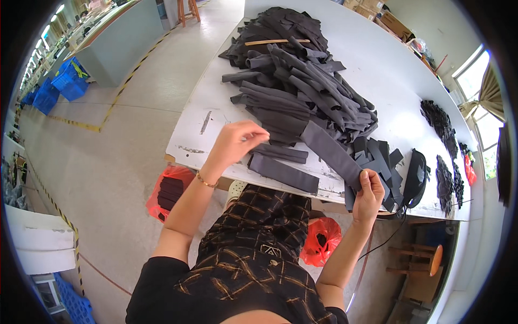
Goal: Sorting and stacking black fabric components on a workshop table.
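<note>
My left hand (237, 141) hovers curled above the white table (377, 65), fingertips pinched narrow, whether on anything I cannot tell. My right hand (369, 194), at four o'clock from it, grips the near end of a grey fabric strip (330, 151). Its long axis runs from four toward ten o'clock, its far end tucked under the dark strip pile (302, 81).

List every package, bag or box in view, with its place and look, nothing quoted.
Red plastic bag: floor, under table edge, holds dark strips.
Second red plastic bag: floor by right forearm.
Blue crates: far left floor, boxy.
Cardboard boxes: far top right, brown.
</note>
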The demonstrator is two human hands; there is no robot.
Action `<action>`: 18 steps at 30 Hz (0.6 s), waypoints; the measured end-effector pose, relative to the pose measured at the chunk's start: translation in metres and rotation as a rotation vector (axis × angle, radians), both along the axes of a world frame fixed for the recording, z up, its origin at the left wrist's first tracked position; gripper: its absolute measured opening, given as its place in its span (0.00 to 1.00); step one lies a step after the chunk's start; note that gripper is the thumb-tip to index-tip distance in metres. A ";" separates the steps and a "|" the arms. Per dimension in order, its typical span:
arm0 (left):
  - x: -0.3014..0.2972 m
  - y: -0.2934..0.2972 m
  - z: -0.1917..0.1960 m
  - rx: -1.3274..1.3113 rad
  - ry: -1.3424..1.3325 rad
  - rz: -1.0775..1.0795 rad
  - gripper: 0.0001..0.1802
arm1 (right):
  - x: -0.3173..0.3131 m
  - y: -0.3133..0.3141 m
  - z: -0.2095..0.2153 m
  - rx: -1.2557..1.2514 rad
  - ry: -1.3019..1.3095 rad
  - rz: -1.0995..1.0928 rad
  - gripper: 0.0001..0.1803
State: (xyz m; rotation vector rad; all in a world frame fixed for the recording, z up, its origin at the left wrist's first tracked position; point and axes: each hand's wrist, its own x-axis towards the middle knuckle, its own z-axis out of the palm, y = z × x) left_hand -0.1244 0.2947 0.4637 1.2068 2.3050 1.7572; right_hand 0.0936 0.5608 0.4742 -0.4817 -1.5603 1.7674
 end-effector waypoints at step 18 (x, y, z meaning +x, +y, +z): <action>-0.023 -0.027 -0.001 0.439 -0.528 -0.034 0.10 | -0.030 0.037 -0.045 0.514 -0.687 0.039 0.12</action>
